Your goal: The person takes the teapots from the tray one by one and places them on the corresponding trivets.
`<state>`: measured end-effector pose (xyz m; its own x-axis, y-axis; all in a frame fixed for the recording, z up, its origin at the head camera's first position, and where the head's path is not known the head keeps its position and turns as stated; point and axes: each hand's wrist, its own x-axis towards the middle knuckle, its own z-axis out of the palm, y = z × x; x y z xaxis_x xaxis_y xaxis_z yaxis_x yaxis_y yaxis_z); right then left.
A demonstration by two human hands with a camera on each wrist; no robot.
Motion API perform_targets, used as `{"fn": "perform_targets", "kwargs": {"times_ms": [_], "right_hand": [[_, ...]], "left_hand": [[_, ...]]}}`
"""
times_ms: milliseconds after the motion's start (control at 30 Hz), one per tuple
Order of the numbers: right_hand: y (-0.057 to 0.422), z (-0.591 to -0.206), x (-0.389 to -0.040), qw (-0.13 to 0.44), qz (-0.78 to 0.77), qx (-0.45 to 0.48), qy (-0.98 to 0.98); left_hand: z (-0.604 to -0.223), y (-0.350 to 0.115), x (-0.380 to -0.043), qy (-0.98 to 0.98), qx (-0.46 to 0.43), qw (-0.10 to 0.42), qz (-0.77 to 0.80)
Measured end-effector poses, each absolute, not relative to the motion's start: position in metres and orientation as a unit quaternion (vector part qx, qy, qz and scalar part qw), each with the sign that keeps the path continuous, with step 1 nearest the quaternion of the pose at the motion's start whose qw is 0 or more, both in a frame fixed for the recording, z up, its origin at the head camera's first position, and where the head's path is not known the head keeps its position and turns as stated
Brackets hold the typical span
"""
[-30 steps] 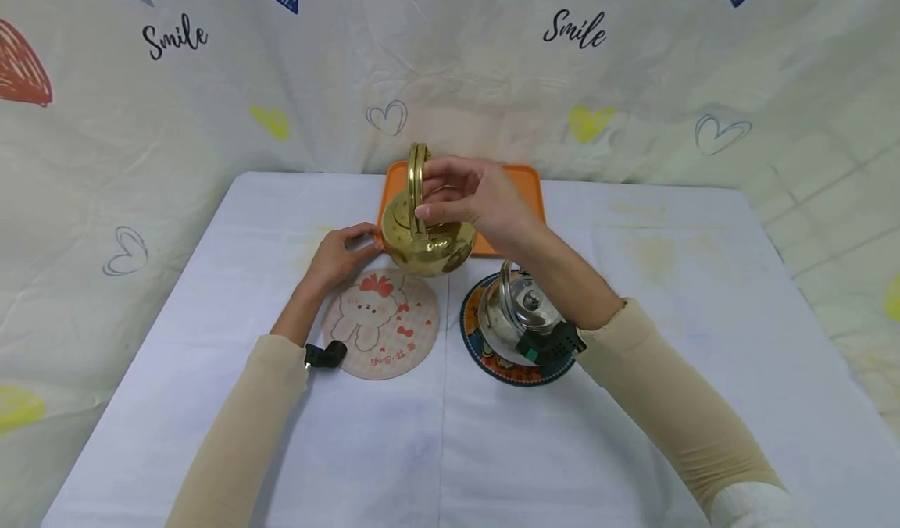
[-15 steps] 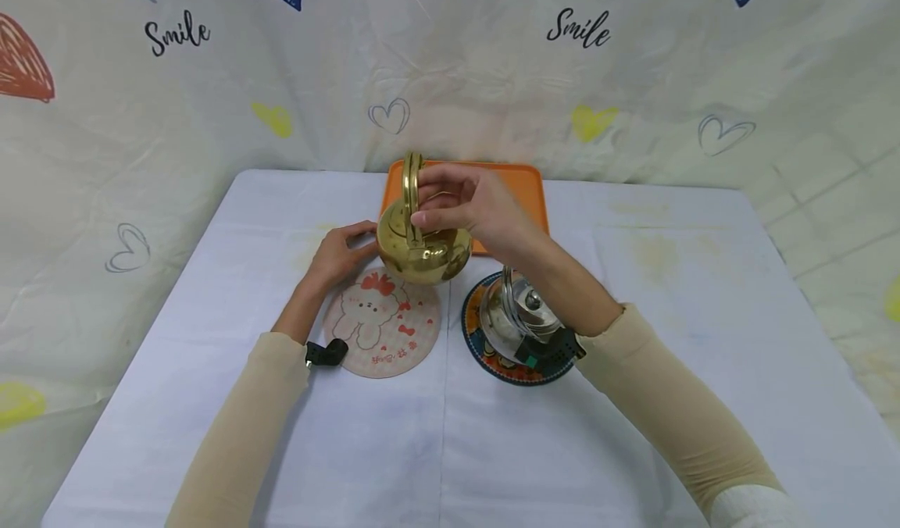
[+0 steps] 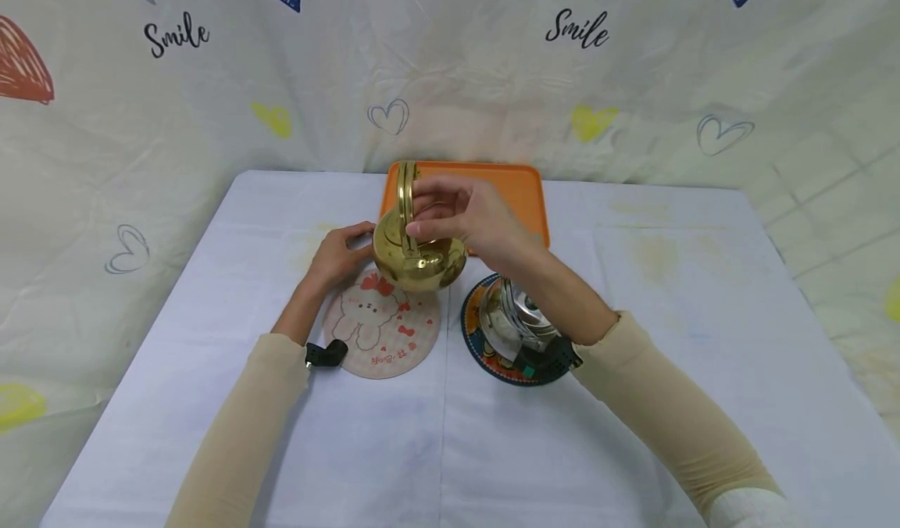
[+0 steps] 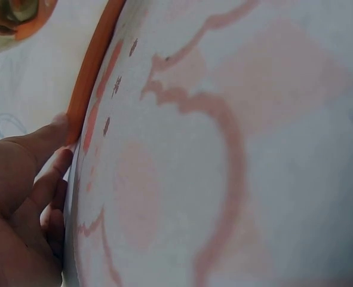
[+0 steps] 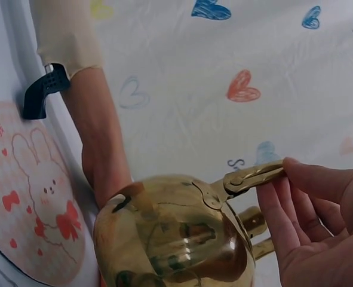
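My right hand (image 3: 481, 219) pinches the upright handle of a shiny gold kettle (image 3: 425, 269) between thumb and fingers. In the head view the kettle overlaps the near left part of an orange tray (image 3: 516, 188) and the far edge of a round pink rabbit mat (image 3: 387, 348). The right wrist view shows the kettle's rounded body (image 5: 182, 239) hanging under the handle. My left hand (image 3: 337, 258) is at the tray's near left corner, mostly hidden by the kettle there. In the left wrist view its thumb and forefinger pinch the orange rim (image 4: 92, 72).
Right of the rabbit mat, a silver kettle (image 3: 498, 321) stands on a round dark patterned mat (image 3: 471, 344), partly under my right forearm. A white cloth covers the table (image 3: 366, 450). Behind it hangs a printed curtain (image 3: 478, 67).
The gold kettle has come nearer and slightly left with my right hand, uncovering more of the tray and overlapping the rabbit mat's far edge more. My left hand has stayed in place.
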<state>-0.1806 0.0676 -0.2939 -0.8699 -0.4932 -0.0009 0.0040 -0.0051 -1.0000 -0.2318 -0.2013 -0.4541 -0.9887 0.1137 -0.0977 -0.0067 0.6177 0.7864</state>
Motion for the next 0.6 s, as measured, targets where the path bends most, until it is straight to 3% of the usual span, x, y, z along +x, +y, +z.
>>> {"fn": "perform_targets", "kwargs": {"times_ms": [600], "right_hand": [[0.0624, -0.3027, -0.1702, 0.189, -0.679, -0.179, 0.686]], "left_hand": [[-0.4526, -0.1999, -0.2314, 0.896, 0.033, 0.061, 0.438]]}}
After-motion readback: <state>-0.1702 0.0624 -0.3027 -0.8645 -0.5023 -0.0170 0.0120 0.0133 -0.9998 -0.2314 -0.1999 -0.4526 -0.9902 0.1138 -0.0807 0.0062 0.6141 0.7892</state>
